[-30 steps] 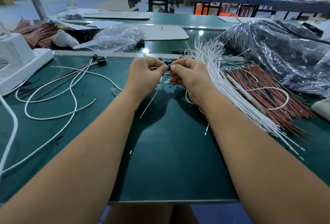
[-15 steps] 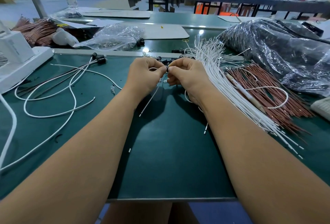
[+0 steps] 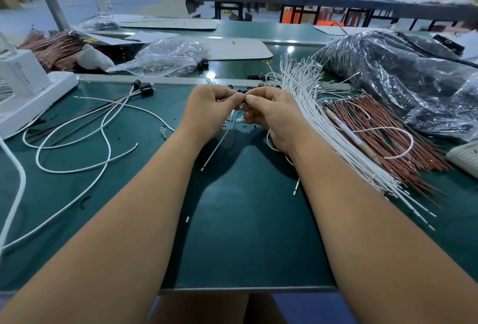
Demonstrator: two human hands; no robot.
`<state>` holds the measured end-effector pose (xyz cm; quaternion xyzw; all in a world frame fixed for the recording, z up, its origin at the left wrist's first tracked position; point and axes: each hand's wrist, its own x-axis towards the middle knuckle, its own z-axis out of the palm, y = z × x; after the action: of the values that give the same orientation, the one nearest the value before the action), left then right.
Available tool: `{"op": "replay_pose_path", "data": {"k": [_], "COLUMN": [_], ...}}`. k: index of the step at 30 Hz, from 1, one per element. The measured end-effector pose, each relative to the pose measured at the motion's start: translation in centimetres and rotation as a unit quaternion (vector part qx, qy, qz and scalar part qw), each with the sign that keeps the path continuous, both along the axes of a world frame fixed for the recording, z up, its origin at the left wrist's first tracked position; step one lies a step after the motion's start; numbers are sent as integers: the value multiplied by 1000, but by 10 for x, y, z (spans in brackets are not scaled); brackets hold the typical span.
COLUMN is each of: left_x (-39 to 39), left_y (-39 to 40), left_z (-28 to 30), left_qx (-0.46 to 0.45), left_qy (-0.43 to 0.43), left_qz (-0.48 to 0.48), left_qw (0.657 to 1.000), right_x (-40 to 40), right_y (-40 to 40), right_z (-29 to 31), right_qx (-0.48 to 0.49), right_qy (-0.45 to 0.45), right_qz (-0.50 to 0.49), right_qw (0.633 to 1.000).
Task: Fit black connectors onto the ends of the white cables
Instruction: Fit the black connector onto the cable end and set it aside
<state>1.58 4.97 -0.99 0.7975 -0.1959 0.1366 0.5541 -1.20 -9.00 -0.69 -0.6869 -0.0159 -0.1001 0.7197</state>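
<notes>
I see both hands meeting over the far middle of the green surface (image 3: 245, 233), fingertips pressed together. My left hand (image 3: 209, 114) and right hand (image 3: 271, 116) each pinch the same small black connector (image 3: 242, 100), of which only a dark sliver shows between the fingertips. A thin white cable (image 3: 219, 142) hangs from under the left hand, its bare tip resting on the mat nearer me than the hands; a second white strand loops out beneath the right hand.

Taking the hands as my landmark, the widest free stretch of smooth matte mat lies between the forearms, running to the surface's pale metal front edge. Left of the hands sprawl loose white cables (image 3: 77, 148) in wide curves, several ending in glossy black round caps (image 3: 144, 89) beyond them. Right of the hands a dense fan of straight white cables (image 3: 336, 142) crowds close to the right wrist, and beyond it lies a bundle of stiff copper-brown wires (image 3: 388, 142). Farther right bulges a crinkled black plastic bag (image 3: 413, 78). Just behind the hands, scattered spare black connectors (image 3: 258, 76) lie along a raised grey strip, and past it a clear crumpled bag (image 3: 168, 58).
</notes>
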Motion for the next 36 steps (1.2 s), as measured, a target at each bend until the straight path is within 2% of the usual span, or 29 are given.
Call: {"op": "replay_pose_path", "data": {"k": [4,10,21,29,36], "left_x": [3,-3,-3,-1,-2], "left_y": [3,-1,-1,2,0], "left_z": [3,3,5,4,4], "left_qx": [18,22,-65,-61,-57], "left_qy": [-10,-21,11,30,17], "left_qz": [15,-10,11,8,4], "left_qw": [1000,999,998,998,998], "right_x": [1,0,-2,-3,-5], "right_y": [-1,0,-1,-3,-2], "right_z": [2,0,2,4,6], "right_qx": [24,10,24,38,4], "right_qy": [9,2,-45,-29,-25], "right_qz": [-22,-11,-32,-48,-25], "right_qw": [999,1000,998,998,999]}}
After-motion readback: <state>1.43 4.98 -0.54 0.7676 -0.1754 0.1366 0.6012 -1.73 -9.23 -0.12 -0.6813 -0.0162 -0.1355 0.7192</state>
